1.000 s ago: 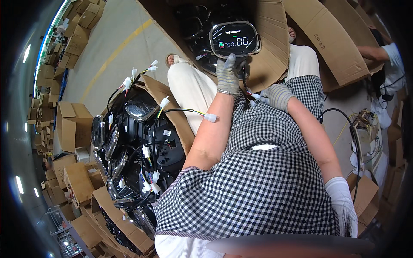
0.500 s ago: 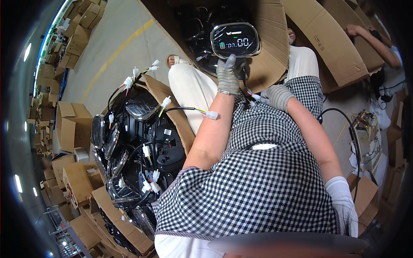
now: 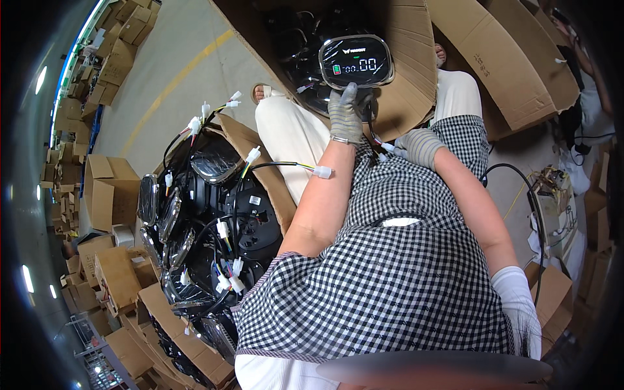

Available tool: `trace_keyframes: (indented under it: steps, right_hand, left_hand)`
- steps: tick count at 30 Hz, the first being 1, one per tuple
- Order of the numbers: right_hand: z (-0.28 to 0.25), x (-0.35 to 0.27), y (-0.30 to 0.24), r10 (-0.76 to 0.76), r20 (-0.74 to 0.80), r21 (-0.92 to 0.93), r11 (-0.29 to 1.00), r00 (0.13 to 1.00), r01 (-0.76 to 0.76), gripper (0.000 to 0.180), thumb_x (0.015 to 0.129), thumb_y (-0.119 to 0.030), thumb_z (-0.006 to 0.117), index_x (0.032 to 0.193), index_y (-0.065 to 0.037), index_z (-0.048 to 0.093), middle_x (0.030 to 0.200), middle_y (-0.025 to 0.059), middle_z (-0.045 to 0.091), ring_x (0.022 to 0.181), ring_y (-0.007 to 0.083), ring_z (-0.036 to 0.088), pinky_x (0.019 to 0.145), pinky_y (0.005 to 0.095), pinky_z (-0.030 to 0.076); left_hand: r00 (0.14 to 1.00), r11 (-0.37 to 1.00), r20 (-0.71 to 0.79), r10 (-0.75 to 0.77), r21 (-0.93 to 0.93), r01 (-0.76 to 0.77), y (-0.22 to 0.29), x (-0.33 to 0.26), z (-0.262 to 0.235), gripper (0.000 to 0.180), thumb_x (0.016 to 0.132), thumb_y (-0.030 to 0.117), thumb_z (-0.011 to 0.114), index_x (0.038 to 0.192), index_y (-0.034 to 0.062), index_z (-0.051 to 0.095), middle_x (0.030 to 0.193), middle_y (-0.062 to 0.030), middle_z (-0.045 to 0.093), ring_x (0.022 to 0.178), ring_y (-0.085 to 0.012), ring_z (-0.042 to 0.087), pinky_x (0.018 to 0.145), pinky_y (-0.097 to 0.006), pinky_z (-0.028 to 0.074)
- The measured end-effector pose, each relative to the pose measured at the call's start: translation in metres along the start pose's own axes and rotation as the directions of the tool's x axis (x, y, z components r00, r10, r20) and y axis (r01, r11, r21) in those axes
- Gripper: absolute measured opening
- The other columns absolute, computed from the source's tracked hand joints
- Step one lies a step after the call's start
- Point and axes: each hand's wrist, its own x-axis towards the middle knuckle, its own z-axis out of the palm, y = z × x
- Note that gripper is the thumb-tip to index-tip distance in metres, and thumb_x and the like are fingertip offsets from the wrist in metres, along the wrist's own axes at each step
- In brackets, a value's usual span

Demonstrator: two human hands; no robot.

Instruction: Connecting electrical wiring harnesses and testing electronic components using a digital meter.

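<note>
Gloved fingers of the left hand (image 3: 345, 116) are closed around the stem under a black display unit (image 3: 357, 62), holding it up with its lit screen facing the camera, the numerals glowing white and a small green mark at the left of the glass. The unit sits in front of an open cardboard box (image 3: 416, 78) that holds more dark parts. The right hand (image 3: 418, 147), also in a grey glove, is curled just below and to the right of the left hand, near thin wires (image 3: 379, 140) hanging from the unit; whether it grips them cannot be told. Both forearms rise from a black-and-white checked garment (image 3: 383, 279). To the left, a second cardboard box (image 3: 250, 146) stands open and packed with the same kind of black display units (image 3: 214, 227), their cables ending in white connectors (image 3: 322, 171) that stick up and out over the rim. Smaller brown cartons (image 3: 107, 188) lie across the floor beyond.
</note>
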Motion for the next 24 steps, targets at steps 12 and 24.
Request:
trace_keyframes:
  steps: [12,24]
  right_hand:
    - [-0.0067,-0.0033,-0.0049,-0.003,0.008,-0.027,1.0,1.0,0.003,0.031,0.089,-0.034,0.048,0.093,-0.01,0.068,0.085,0.0151,0.067,0.08,0.0322,0.064,0.075,0.0425,0.049]
    - [-0.0015,-0.0021,-0.0012,-0.002,-0.023,-0.027,1.0,1.0,0.001,0.032,0.087,-0.036,0.049,0.092,-0.01,0.068,0.082,0.0134,0.067,0.075,0.0305,0.064,0.072,0.0427,0.049]
  left_hand:
    - [1.0,1.0,0.015,-0.001,0.001,0.001,-0.0003,0.0007,-0.0009,0.051,0.077,0.027,0.075,0.118,0.0094,0.05,0.102,-0.0044,0.062,0.086,-0.0171,0.063,0.068,-0.029,0.053]
    - [0.999,1.0,-0.038,0.025,0.008,-0.025,0.0004,0.0006,0.0034,0.049,0.079,0.023,0.073,0.119,0.0086,0.049,0.102,-0.0053,0.062,0.083,-0.0173,0.064,0.063,-0.025,0.054]
